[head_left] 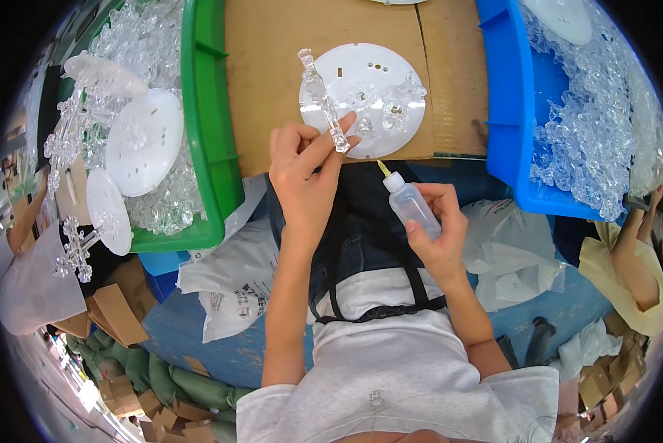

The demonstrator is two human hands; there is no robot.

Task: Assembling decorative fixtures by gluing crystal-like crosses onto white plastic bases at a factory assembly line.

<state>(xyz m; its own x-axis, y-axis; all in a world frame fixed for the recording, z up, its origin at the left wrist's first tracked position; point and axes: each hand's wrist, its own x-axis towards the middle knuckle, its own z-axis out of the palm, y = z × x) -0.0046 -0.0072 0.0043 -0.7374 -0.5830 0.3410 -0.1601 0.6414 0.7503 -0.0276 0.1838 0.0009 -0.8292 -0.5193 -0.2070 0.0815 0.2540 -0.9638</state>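
My left hand [302,166] pinches the lower end of a clear faceted plastic stem [320,96], which is held up over a round white disc [402,66]. Small slots and holes pierce the disc, and a few clear plastic pieces [367,100] sit on it. In my right hand [444,229] is a translucent squeeze bottle [414,210] with a white cap and a yellowish needle tip. That tip points up toward the disc's near edge and the stem's lower end, apart from both.
A green bin [213,133] of clear plastic parts stands at left, with white discs [145,140] and clear assemblies on top. At right is a blue bin [507,103] of similar parts. Cardboard [265,59] covers the work surface. Other people's arms [634,258] show at both sides.
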